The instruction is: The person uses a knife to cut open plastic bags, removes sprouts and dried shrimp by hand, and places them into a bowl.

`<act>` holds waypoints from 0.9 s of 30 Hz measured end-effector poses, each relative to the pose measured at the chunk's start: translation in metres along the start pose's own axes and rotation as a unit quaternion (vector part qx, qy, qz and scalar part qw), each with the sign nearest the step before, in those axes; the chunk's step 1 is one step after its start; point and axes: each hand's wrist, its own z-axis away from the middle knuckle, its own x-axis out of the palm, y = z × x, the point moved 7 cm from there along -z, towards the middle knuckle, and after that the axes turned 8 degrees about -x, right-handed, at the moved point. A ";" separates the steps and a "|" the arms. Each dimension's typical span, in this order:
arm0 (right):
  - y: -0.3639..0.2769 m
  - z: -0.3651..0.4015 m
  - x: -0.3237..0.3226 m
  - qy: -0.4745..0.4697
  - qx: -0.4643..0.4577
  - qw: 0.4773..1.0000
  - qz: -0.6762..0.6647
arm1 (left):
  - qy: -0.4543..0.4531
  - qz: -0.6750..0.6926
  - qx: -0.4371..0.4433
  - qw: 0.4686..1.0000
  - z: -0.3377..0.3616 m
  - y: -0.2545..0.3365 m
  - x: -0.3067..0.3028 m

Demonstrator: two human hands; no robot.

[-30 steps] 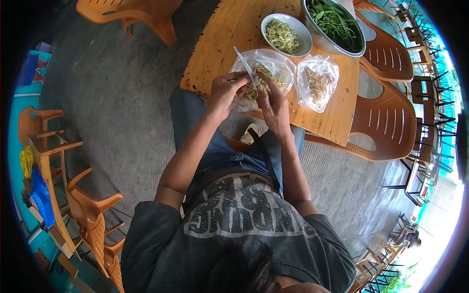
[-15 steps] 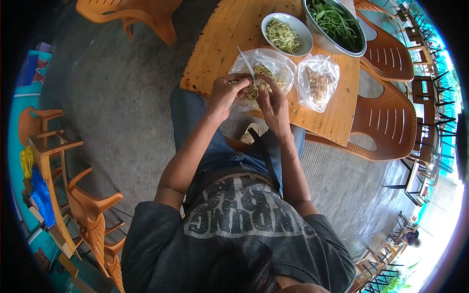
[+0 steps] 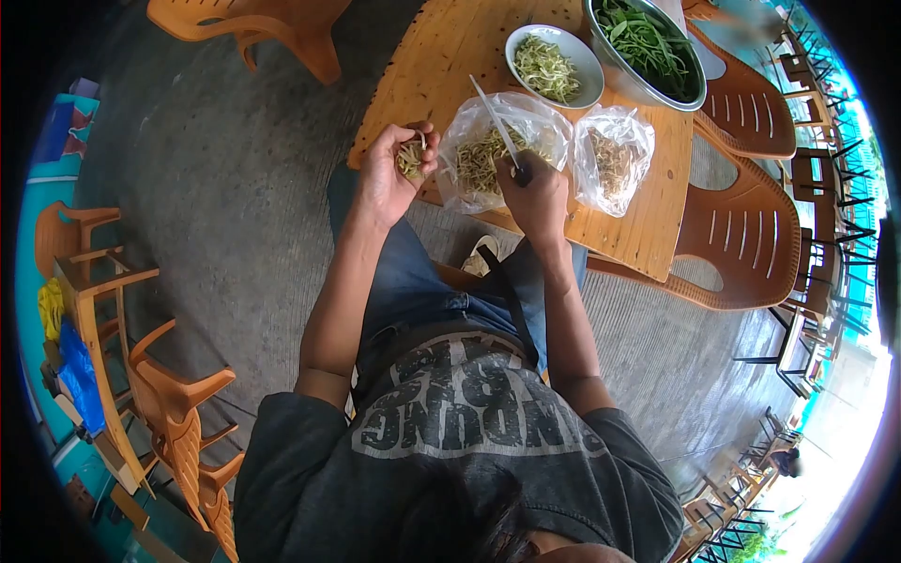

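My left hand (image 3: 385, 178) is cupped, palm turned up, around a small bunch of bean sprouts (image 3: 409, 159), just left of the table's near edge. In my right hand (image 3: 539, 205) is a knife (image 3: 494, 114), gripped by its dark handle with the blade pointing away and up to the left. The blade passes over an open clear plastic bag (image 3: 454, 192) with more bean sprouts (image 3: 481, 161) in it. Beyond the bag, a white bowl (image 3: 591, 70) holds pale cut sprouts (image 3: 546, 71). A second plastic bag (image 3: 640, 141) with brownish scraps (image 3: 612, 167) lies right of my right hand.
A metal basin (image 3: 648, 92) of green leaves (image 3: 643, 47) stands at the back right of the wooden table (image 3: 413, 75). Brown plastic chairs (image 3: 737, 235) line the table's right side. An orange chair (image 3: 272, 28) stands at the upper left, and more chairs (image 3: 178, 403) at the lower left.
My hands have parted. The left has moved left, off the bag, and turned palm up with sprouts in it. The right has closed around the knife handle and shifted slightly right.
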 end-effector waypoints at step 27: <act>-0.007 -0.014 0.038 -0.088 -0.008 0.991 -0.098 | 0.094 -0.333 -0.052 0.937 0.017 -0.024 -0.027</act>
